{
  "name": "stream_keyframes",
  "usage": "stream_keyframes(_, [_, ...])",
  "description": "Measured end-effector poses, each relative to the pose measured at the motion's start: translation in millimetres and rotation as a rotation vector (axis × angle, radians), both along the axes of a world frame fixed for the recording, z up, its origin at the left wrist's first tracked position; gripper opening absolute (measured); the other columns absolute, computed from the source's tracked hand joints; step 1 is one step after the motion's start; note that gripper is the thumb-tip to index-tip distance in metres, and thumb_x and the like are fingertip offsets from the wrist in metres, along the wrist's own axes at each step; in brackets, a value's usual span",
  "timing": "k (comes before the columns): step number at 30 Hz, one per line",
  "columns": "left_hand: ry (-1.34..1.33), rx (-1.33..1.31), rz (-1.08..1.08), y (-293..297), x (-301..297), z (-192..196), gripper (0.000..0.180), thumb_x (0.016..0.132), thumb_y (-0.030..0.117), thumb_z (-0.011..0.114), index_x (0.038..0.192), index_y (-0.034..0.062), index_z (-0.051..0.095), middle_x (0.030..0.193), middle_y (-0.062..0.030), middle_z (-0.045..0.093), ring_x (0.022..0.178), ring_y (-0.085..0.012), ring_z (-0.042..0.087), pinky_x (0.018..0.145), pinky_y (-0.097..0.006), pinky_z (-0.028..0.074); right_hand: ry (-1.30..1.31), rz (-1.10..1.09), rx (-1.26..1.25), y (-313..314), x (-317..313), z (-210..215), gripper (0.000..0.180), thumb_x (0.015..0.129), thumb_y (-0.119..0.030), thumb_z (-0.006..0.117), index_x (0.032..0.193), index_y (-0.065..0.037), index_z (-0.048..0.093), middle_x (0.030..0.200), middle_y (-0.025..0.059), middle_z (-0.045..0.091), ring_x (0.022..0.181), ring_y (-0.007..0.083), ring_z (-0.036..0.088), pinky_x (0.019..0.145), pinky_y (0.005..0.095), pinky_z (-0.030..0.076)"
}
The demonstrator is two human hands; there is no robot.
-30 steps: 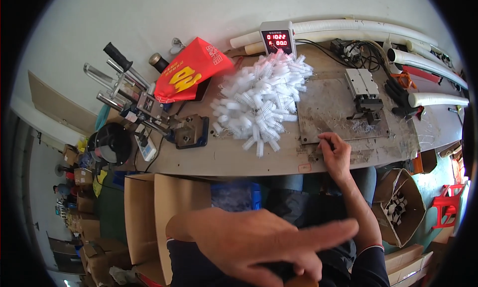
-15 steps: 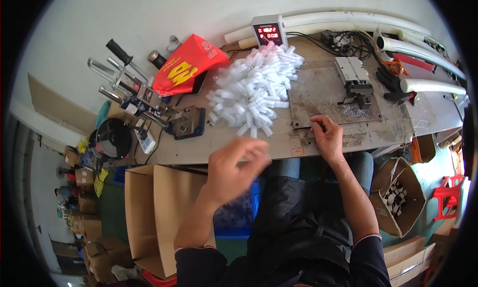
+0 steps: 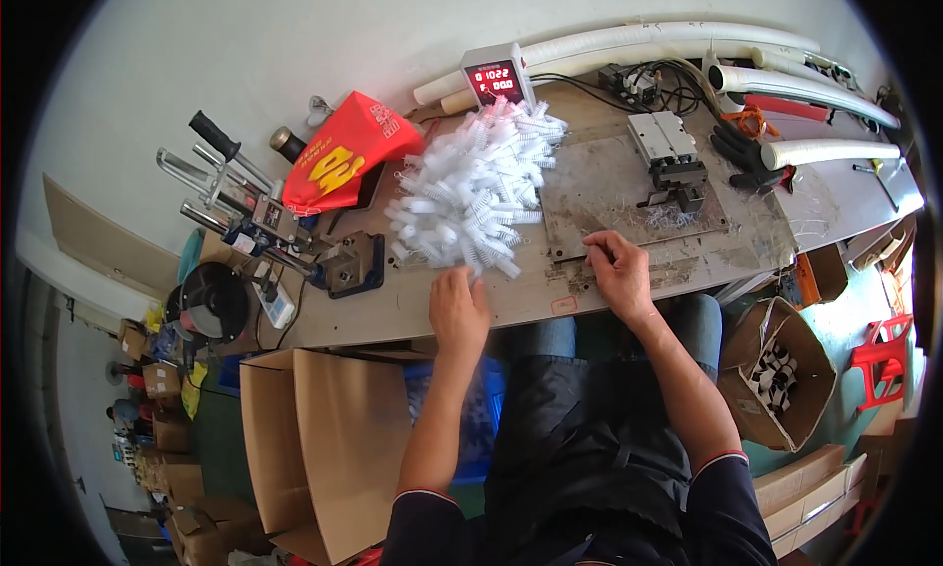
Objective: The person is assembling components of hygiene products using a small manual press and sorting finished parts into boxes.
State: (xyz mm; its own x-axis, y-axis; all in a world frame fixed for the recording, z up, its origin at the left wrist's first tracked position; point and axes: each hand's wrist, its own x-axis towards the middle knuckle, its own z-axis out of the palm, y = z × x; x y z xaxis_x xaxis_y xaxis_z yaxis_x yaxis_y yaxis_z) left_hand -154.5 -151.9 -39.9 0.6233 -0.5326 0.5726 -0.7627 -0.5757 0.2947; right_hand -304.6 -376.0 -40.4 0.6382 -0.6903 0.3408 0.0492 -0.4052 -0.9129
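A large heap of small white, ribbed, translucent pieces [image 3: 471,193], which look like little bristle brushes, lies on the worktable [image 3: 408,315]. My left hand [image 3: 459,313] is at the heap's near edge, its fingers bent together and pointing away from me; whatever is under the fingertips is hidden. To the right, my right hand [image 3: 621,274] rests over the near edge of a flat metal plate [image 3: 589,193]. Its fingers are curled, thumb against forefinger, and anything between them is too small to make out. A metal fixture block [image 3: 668,148] stands on the plate beyond that hand.
On the left sit a lever clamp press [image 3: 265,222] and a red bag [image 3: 349,158]. Behind the heap is a digital counter box [image 3: 496,78]. White tubes [image 3: 668,35] and black gloves [image 3: 747,158] lie at the back right. Cardboard boxes [image 3: 354,438] stand below the table edge.
My left hand has come down from mid-air to the near edge of the heap. The right hand stays by the plate's edge. The whole view has shifted slightly.
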Motion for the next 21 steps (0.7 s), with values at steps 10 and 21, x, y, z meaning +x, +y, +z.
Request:
stream_keyframes(10, [0.191,-0.163,0.067,22.3,-22.5,0.3,0.021,0.089,0.008,0.074,0.108,0.0033,0.065,0.101,-0.0116,0.069,0.080,-0.0240,0.068,0.073,-0.037,0.054,0.001,-0.013,-0.050,0.5,-1.7,-0.2,0.015,0.092,-0.006,0.065,0.105,-0.002,0.072,0.084,0.0150,0.072,0.071,0.0244,0.070,0.068,0.0339,0.054])
stream_keyframes(21, [0.007,0.003,0.130,-12.1,-12.3,16.2,0.054,0.095,0.032,0.072,0.133,-0.0027,0.055,0.114,-0.0210,0.068,0.108,-0.0406,0.064,0.093,-0.049,0.051,0.045,0.037,-0.390,15.0,-2.7,13.8,0.009,0.087,-0.009,0.071,0.096,-0.006,0.070,0.082,0.0111,0.070,0.078,0.0308,0.070,0.070,0.0411,0.055])
